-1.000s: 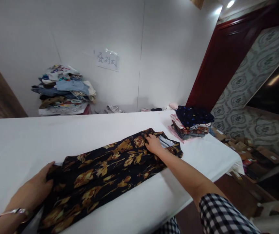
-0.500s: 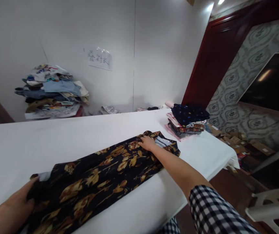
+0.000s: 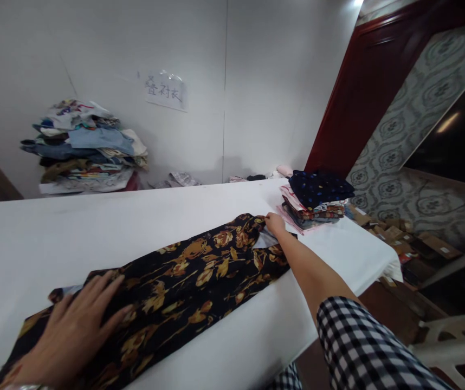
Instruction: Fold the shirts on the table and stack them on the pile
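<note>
A black shirt with a gold floral print (image 3: 183,276) lies folded lengthwise across the white table (image 3: 94,227), running from near left to far right. My left hand (image 3: 73,330) rests flat on its near end, fingers spread. My right hand (image 3: 275,223) is at the far collar end, fingers closed on the fabric edge beside a white label. My right sleeve is black-and-white check.
A stack of folded shirts (image 3: 316,200) sits on the table's far right corner, just beyond my right hand. A tall heap of clothes (image 3: 86,146) stands against the wall under a paper sign (image 3: 165,92). Cardboard boxes (image 3: 403,238) lie on the floor at right.
My left hand has moved from gripping the shirt's near edge to lying flat on top of it. My right hand has shifted farther right along the collar end.
</note>
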`<state>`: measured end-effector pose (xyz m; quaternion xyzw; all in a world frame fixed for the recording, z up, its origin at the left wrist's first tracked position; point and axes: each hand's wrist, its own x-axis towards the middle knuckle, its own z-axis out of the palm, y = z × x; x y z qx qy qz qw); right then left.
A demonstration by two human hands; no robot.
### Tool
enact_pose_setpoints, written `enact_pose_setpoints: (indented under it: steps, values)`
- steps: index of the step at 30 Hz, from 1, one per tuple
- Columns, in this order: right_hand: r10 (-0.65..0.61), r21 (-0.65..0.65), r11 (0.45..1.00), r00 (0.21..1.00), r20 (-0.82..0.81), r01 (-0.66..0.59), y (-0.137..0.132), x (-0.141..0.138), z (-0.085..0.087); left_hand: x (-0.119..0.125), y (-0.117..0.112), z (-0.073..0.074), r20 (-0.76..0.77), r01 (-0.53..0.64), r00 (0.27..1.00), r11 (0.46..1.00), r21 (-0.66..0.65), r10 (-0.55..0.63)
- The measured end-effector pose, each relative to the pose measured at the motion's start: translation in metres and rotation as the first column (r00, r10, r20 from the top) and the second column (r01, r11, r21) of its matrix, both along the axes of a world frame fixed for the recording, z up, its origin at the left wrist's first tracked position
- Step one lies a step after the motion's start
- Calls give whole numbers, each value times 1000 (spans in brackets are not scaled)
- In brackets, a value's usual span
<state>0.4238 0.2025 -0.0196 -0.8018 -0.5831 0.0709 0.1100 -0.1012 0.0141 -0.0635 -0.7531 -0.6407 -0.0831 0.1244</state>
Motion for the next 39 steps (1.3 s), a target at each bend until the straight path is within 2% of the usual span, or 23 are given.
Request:
enact_pose_setpoints:
  steps: [3,6,8,10,14,17,21,23,26,29,33,35,37,39]
  values:
    - [-72,15,997,997,-7,72,-7,11,-9,-1,-2,-19,-164,183,966,975,-123,-202]
    - [-83,25,996,996,-19,84,-11,19,-17,-10,-5,-27,-229,215,941,964,-158,-247]
    - [-77,27,997,997,-26,78,-10,21,-19,-7,-9,-20,-260,218,934,967,-133,-246]
    - [-62,16,998,998,-32,62,-7,22,-17,3,-15,-7,-274,221,929,967,-124,-248]
    - [24,22,999,999,-32,-23,1,17,-7,20,-23,14,-240,173,947,968,-179,-214]
    - [167,68,984,986,-26,-164,3,3,0,23,-19,14,-231,143,954,967,-211,-191]
    - [309,63,950,951,-24,-307,-1,-15,3,28,-7,10,-148,39,987,986,-163,-64]
    - [314,37,949,949,-10,-314,-5,-16,1,37,-2,11,-38,51,998,993,-107,-56]
    - [289,2,957,957,16,-289,-14,-7,-5,59,-2,17,79,114,991,991,-76,-108]
    - [274,-18,962,961,27,-274,-22,3,-12,84,-7,24,107,151,985,975,-166,-134]
    - [260,-39,965,964,51,-258,-24,11,-16,103,-12,31,174,150,980,941,-305,-99]
    - [263,40,963,962,80,-266,-21,7,-16,107,-12,32,198,149,976,938,-314,-89]
    - [354,223,904,931,87,-364,-20,-5,-14,111,-14,32,209,147,974,941,-305,-85]
    - [517,395,769,852,78,-503,-24,-25,-14,115,-16,32,217,145,973,945,-292,-82]
